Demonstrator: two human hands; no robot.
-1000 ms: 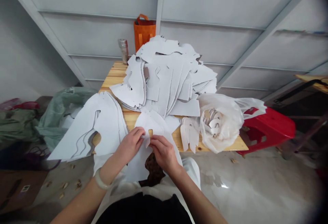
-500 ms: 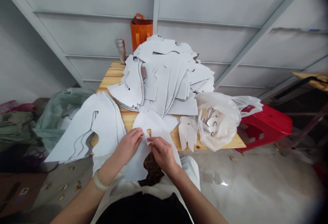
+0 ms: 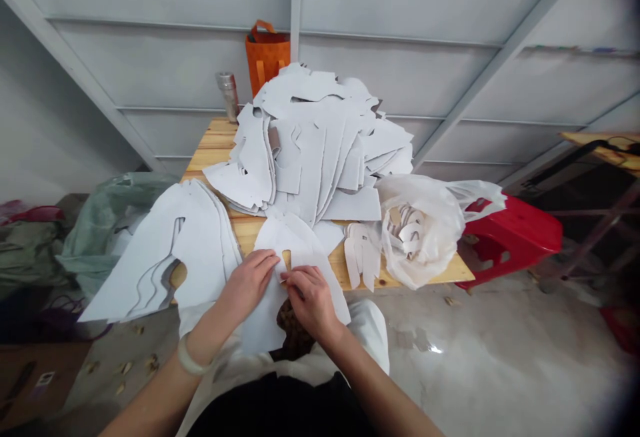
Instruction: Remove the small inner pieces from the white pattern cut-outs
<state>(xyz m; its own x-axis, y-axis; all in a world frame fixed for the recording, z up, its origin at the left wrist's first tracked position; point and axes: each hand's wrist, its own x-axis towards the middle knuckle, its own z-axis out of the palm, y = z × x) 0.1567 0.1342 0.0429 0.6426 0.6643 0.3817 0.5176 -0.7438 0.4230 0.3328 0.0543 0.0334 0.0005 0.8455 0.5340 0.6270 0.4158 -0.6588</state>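
A white cut-out sheet [image 3: 320,260] with a curved outline and a narrow slot lies across the table's near edge and my lap. My left hand [image 3: 253,280] holds it left of the slot, fingers together and bent over the surface. On the slot's lower end my right hand [image 3: 311,298] is closed in a pinch at the sheet's edge; its fingertips are partly hidden. Left of my hands rests a stack of similar white sheets [image 3: 207,250]. Behind them rises a large heap of white cut-out sheets [image 3: 315,137].
Small pale cut pieces [image 3: 363,257] lie on the wooden table [image 3: 207,150] beside a clear plastic bag [image 3: 440,230] of scraps. A red stool [image 3: 520,237] stands right, a greenish bag [image 3: 100,223] left. An orange bag [image 3: 269,60] and a tumbler [image 3: 229,97] are at the back.
The whole view has shifted slightly, with things appearing a little further left. My right hand has turned slightly at the slot; my left hand keeps its place on the sheet.
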